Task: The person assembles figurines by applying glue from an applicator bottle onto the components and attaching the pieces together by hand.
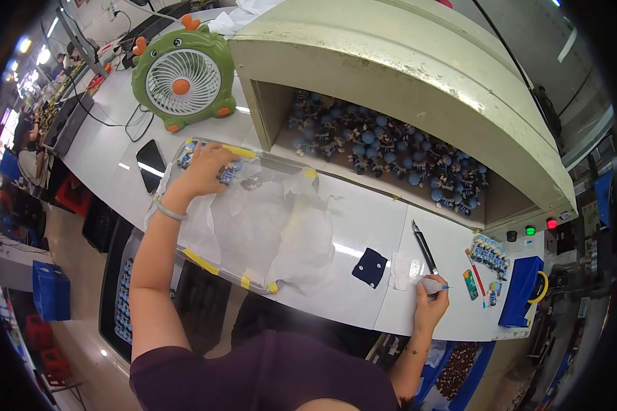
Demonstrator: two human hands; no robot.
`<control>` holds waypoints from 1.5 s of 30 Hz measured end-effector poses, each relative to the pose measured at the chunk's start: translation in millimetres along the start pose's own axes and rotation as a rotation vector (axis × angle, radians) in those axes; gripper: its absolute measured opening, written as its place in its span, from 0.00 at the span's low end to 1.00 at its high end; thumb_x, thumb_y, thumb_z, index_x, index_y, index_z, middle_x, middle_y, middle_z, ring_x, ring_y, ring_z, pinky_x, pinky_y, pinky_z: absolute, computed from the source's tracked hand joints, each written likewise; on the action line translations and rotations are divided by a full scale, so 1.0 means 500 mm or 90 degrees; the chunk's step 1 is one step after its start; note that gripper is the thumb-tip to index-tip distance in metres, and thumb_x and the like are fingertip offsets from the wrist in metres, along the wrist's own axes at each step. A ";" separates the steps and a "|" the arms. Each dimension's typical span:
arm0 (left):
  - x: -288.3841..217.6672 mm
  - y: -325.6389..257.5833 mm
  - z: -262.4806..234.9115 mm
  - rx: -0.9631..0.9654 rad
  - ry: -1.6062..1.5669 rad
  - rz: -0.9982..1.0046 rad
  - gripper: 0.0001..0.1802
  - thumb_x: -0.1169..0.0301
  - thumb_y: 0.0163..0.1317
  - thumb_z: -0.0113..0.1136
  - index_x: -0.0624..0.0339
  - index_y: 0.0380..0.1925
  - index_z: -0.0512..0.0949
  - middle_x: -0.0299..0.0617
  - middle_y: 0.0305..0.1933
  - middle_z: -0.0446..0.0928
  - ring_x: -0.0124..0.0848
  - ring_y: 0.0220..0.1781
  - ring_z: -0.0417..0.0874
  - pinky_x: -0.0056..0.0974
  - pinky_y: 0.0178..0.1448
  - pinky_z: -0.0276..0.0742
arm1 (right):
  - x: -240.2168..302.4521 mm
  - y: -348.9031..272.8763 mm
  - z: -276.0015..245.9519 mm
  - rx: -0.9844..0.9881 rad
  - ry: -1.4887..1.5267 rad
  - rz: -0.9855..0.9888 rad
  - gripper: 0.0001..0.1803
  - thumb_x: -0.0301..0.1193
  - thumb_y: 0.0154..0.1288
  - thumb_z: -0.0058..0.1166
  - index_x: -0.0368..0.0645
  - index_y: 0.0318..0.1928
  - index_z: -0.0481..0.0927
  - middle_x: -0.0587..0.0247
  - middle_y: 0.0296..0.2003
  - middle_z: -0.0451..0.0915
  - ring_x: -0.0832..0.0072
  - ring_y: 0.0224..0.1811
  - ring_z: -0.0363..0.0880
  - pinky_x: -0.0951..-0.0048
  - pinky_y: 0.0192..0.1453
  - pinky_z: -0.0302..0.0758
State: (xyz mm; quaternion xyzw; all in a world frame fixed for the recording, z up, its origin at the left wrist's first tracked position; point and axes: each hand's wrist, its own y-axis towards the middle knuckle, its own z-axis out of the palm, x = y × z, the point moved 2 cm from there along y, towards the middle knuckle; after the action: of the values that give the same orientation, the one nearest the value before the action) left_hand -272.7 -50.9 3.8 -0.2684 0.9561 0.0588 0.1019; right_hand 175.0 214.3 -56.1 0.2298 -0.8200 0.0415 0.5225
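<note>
My left hand [209,170] reaches into the far left corner of a shallow tray [202,262] lined with white tissue paper [247,222]. Its thumb and fingers close round a small blue figurine [227,174], and more figurines lie beneath and beside the hand. On the right, my right hand [430,308] is closed in a pinch near the table's front edge. A white wad [432,283] and a thin blue-tipped stick [445,288] show at its fingertips; the stick's exact kind is unclear. Just beyond lies a black-handled craft knife [425,248], and to the left a dark blue cloth square [370,268].
A cream hooded booth [404,68] holds many blue-headed figurines [384,147]. Behind the tray are a green fan [183,79] and a phone [151,166]. At right: a red brush [474,268], a green tube [470,285], figurines in rows [490,255], a blue box [521,291].
</note>
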 end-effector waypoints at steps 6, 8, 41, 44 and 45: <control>0.023 -0.019 0.001 -0.022 -0.047 0.044 0.29 0.73 0.29 0.62 0.51 0.41 0.75 0.39 0.46 0.70 0.45 0.56 0.63 0.52 0.65 0.48 | 0.022 0.012 0.031 0.012 -0.026 0.028 0.13 0.25 0.47 0.60 0.39 0.36 0.76 0.60 0.34 0.78 0.74 0.37 0.75 0.75 0.42 0.71; 0.003 -0.022 -0.031 -0.105 -0.016 0.048 0.29 0.72 0.27 0.63 0.52 0.39 0.75 0.43 0.44 0.69 0.45 0.52 0.65 0.46 0.60 0.56 | 0.013 0.013 0.026 0.006 -0.033 0.005 0.14 0.25 0.47 0.60 0.38 0.37 0.76 0.58 0.34 0.78 0.74 0.36 0.75 0.76 0.41 0.71; -0.153 0.000 0.028 -0.183 -0.062 0.140 0.23 0.75 0.40 0.58 0.61 0.42 0.72 0.47 0.41 0.72 0.44 0.48 0.71 0.44 0.54 0.65 | 0.001 0.014 0.004 -0.002 -0.021 -0.009 0.13 0.22 0.46 0.58 0.39 0.36 0.75 0.59 0.34 0.78 0.70 0.36 0.76 0.75 0.41 0.70; -0.230 0.011 0.034 -0.216 -0.060 0.268 0.21 0.76 0.40 0.58 0.60 0.41 0.74 0.44 0.35 0.74 0.42 0.42 0.74 0.44 0.51 0.68 | 0.003 0.004 -0.003 -0.007 -0.028 -0.002 0.13 0.23 0.46 0.59 0.39 0.36 0.75 0.59 0.34 0.78 0.70 0.36 0.76 0.75 0.40 0.70; -0.254 0.009 0.032 -0.223 -0.060 0.273 0.21 0.76 0.40 0.58 0.60 0.41 0.74 0.44 0.35 0.74 0.42 0.42 0.74 0.44 0.51 0.68 | 0.006 0.005 -0.003 -0.007 -0.023 0.009 0.13 0.24 0.46 0.59 0.39 0.36 0.76 0.59 0.34 0.78 0.70 0.36 0.76 0.74 0.40 0.70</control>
State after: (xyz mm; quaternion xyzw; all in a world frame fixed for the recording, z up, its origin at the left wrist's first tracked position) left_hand -166.3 19.6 17.1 -0.0701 0.9606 0.2556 0.0836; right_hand 174.1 216.0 -52.4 0.2219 -0.8310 0.0363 0.5088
